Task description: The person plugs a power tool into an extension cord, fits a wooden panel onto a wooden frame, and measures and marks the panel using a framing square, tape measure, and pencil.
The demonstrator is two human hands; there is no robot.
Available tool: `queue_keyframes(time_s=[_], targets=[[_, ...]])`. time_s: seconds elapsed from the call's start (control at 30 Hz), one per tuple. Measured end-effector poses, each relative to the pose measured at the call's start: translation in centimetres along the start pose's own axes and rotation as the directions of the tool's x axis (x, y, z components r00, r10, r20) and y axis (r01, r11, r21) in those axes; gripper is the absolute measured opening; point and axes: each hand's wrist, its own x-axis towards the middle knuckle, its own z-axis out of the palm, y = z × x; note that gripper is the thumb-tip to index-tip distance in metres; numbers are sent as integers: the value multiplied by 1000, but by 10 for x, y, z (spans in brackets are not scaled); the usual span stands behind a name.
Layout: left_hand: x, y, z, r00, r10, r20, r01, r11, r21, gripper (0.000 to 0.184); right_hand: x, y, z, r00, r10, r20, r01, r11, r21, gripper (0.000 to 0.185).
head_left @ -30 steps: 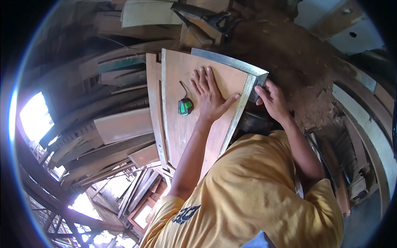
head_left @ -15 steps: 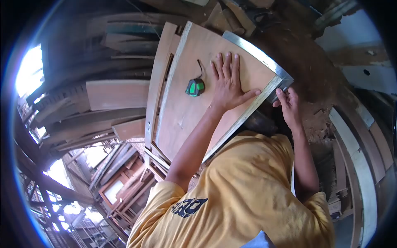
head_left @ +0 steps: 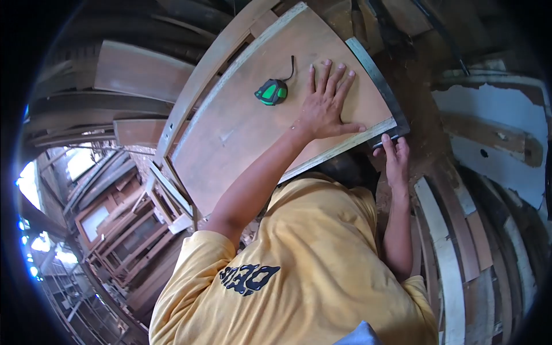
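My left hand lies flat on a pale wooden board, fingers spread and thumb toward the near edge. At the board's right corner, my right hand pinches the dark stock of a try square between thumb and fingers. The square's metal blade runs along the board's right end, while its stock sits against the near edge. A green and black tape measure rests on the board to the left of my left hand, its short black strap sticking out. Part of the stock is hidden by my right fingers.
Behind the board stands a wooden frame piece with slots. Stacked planks fill the left side, and long strips lie at the right. A handsaw-like dark tool lies beyond the board. A whitish panel leans at far right.
The view has turned, so the board and surroundings appear rotated and shifted left. My left hand stays flat on the board, and my right hand still grips the square at the corner.
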Motion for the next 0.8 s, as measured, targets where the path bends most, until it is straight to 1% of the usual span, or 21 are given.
queue_keyframes(time_s=[0.07,0.1,0.23,0.37,0.47,0.63,0.7,0.77,0.8], targets=[[0,-1,-1,1000,-8,-6,8,1000,2,127,1,0,-2,999,37,9,-38,999,29,26],[-1,-1,-1,1000,-5,-5,5,1000,-13,126,-2,-5,0,998,54,10,-54,998,32,23],[0,-3,0,1000,-6,-24,5,999,-51,124,0,-5,2,1000,24,2,-25,1000,17,24],[-1,-4,-2,1000,-16,-18,14,998,-67,124,-1,-8,5,999,38,-14,-38,999,19,24],[0,-4,-4,1000,-14,-4,14,996,-83,124,0,-8,2,999,53,-12,-54,997,-56,24],[0,-4,-5,1000,-12,3,12,997,-82,122,0,-12,3,999,40,-10,-41,998,-47,25],[0,-4,-2,1000,-9,-4,9,995,-101,122,-1,-14,1,998,57,-2,-57,995,-79,25],[0,-4,-2,1000,-1,-11,0,993,-120,122,-1,-14,2,998,59,-14,-60,997,-54,23],[0,-4,-2,1000,1,-6,-2,995,-98,122,-1,-15,3,998,61,-12,-62,998,-30,22]])
